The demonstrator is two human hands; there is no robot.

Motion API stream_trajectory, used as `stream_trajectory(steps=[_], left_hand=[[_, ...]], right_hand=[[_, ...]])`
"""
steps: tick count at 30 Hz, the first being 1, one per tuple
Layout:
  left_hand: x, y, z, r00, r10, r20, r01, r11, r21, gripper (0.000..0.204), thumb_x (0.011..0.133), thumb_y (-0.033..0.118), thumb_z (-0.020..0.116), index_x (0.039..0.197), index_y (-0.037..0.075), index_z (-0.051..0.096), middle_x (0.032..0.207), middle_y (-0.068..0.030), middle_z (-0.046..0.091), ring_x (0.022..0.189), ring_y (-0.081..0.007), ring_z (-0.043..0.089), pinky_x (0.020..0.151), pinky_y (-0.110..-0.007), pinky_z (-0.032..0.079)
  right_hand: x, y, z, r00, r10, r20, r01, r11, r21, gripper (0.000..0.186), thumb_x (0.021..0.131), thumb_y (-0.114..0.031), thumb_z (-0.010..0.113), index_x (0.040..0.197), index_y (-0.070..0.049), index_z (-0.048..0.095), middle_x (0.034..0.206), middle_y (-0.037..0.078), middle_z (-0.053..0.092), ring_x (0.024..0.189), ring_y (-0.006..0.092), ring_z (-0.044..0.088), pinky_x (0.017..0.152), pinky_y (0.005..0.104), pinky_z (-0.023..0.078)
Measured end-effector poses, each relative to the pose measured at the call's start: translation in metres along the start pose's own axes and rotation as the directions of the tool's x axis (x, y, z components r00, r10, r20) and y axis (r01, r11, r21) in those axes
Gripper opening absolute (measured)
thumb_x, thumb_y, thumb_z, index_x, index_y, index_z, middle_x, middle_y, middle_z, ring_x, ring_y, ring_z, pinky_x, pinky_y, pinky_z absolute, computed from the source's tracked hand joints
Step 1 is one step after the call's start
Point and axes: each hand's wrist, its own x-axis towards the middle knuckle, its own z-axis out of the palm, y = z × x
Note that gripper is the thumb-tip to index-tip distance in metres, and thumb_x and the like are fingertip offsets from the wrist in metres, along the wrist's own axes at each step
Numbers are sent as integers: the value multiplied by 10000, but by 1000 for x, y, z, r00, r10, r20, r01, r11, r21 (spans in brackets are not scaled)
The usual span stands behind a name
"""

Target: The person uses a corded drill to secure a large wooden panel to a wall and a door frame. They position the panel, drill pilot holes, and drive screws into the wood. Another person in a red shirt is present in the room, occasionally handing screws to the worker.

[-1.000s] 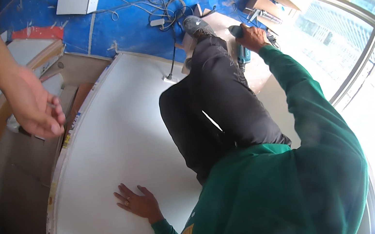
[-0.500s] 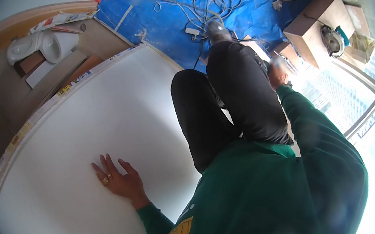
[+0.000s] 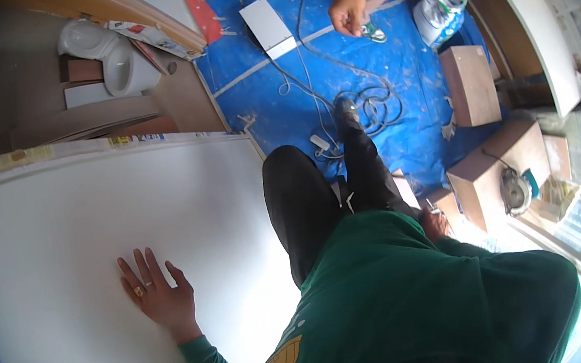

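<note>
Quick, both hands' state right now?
Left hand: open, spread flat on the large, smooth white panel.
Right hand: partly hidden; whether open, closed or holding anything cannot be told.

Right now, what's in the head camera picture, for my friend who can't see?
The wearer's left hand rests spread on a white panel; their right hand, partly hidden, is near their right leg. Ahead, a co-worker's hand hangs over a blue tarp, and a circular saw sits to the right.
</note>
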Motion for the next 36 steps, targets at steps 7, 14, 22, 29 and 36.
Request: stream_trajectory(steps=[7, 14, 22, 29, 36], left_hand=[[5, 23, 23, 991, -27, 133, 6, 988, 155, 546, 963, 157, 564, 1500, 63, 530, 1595, -94, 505, 1564, -377, 324, 1266, -624, 227], [-26, -3, 61, 968, 57, 243, -129, 948, 292, 843, 853, 170, 597, 1628, 105, 270, 1711, -207, 282, 1581, -480, 221, 1220, -743, 156], [204, 95, 145, 807, 220, 548, -47, 949, -311, 640, 903, 192, 561, 1499, 84, 350, 1555, -186, 371, 1449, -424, 320, 1160, -662, 244], [432, 274, 193, 302, 457, 837, 824, 317, -470, 474, 947, 211, 529, 1386, 66, 421, 1418, -167, 449, 1333, -375, 407, 1107, -591, 321], [520, 364, 251, -262, 508, 821, 965, 115, 236, 335, 991, 230, 498, 1272, 48, 491, 1281, -149, 527, 1217, -325, 494, 1054, -519, 399]], right_hand=[[-5, 2, -8, 999, 40, 4, -40, 990, 138, 449, 889, -358, 659, 1252, -104, 587, 819, 209, 732, 753, 424, 726, 651, 552, 536], [18, -41, -80, 943, 274, 190, -321, 901, 292, 510, 814, -433, 709, 1196, -108, 619, 953, 204, 751, 914, 419, 733, 826, 555, 550], [58, -46, -87, 813, 508, 287, -583, 695, 420, 551, 788, -425, 792, 1198, -84, 654, 1119, 184, 743, 1091, 362, 709, 962, 488, 544], [44, -44, -146, 681, 669, 298, -710, 506, 489, 474, 785, -407, 815, 1112, -81, 706, 1045, 190, 768, 1011, 367, 748, 892, 480, 597], [5, -92, -171, 432, 830, 353, -796, 167, 581, 657, 792, -459, 796, 1288, -55, 647, 1095, 247, 745, 1067, 426, 708, 942, 512, 555]])
